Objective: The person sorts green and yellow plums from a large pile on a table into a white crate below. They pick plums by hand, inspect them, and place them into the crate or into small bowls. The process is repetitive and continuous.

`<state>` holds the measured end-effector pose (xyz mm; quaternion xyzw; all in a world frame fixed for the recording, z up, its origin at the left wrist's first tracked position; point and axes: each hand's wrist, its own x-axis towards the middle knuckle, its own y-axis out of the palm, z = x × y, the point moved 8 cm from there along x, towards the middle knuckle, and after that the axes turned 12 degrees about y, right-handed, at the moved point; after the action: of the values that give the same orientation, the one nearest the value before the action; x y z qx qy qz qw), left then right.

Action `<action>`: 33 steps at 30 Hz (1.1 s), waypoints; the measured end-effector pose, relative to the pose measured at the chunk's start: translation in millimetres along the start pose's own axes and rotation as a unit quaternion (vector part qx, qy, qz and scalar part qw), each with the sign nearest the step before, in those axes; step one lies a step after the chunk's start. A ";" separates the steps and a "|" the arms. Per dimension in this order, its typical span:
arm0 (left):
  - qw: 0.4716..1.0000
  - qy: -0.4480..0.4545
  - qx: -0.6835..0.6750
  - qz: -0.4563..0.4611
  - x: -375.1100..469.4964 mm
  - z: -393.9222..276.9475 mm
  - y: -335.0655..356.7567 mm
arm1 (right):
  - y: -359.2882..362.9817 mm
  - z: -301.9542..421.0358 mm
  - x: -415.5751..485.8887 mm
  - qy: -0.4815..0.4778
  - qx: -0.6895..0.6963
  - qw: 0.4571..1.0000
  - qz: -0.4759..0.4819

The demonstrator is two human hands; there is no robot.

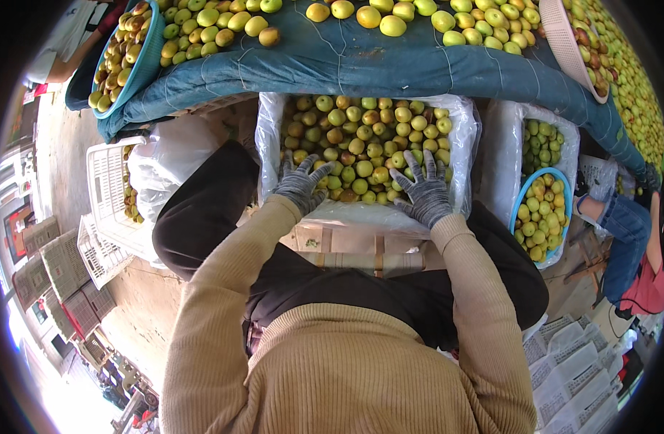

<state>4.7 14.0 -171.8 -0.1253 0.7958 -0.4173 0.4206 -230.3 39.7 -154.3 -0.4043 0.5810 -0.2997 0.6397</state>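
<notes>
Both hands wear grey striped knit gloves. Between my knees stands a crate lined with clear plastic (462,125), filled with small round green, yellow and brownish fruits (364,146) that look like jujubes. My left hand (301,183) lies at the near left corner of the crate, fingers spread over the fruits and the liner's edge. At the near right corner my right hand (425,190) rests with its fingers apart on the fruits. Neither hand grips a fruit. Beyond the crate, more fruits (391,24) lie on a table covered in blue cloth (353,70).
A blue basket (153,59) of fruits stands at the far left, a pink one (567,49) at the far right. White plastic crates (112,200) are at my left. A lined crate (567,122) and a blue-rimmed basket (512,209) are at my right, near a seated person (627,233).
</notes>
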 end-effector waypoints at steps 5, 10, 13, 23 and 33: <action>0.999 0.024 -0.019 0.008 -18.3 -19.4 -9.9 | 8.9 4.3 -2.3 -0.025 -0.011 0.998 0.052; 0.998 -0.041 0.004 -0.055 10.8 12.8 -42.7 | -11.5 -28.2 6.4 0.169 0.037 0.984 -0.033; 0.995 -0.073 0.048 -0.046 27.8 42.1 -54.1 | -14.3 -12.0 14.5 0.071 0.042 0.996 -0.039; 0.976 -0.019 0.036 -0.212 82.5 7.4 -80.7 | -25.9 -33.5 45.0 0.095 0.100 0.989 -0.062; 0.992 0.016 0.027 -0.122 42.5 -59.8 -28.2 | -93.6 -260.4 -71.1 0.082 0.239 0.930 -0.266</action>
<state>-72.0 6.5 -156.4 -0.2031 0.7700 -0.4885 0.3567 -489.1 10.1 -37.1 -0.3527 0.4141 -0.6210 0.5644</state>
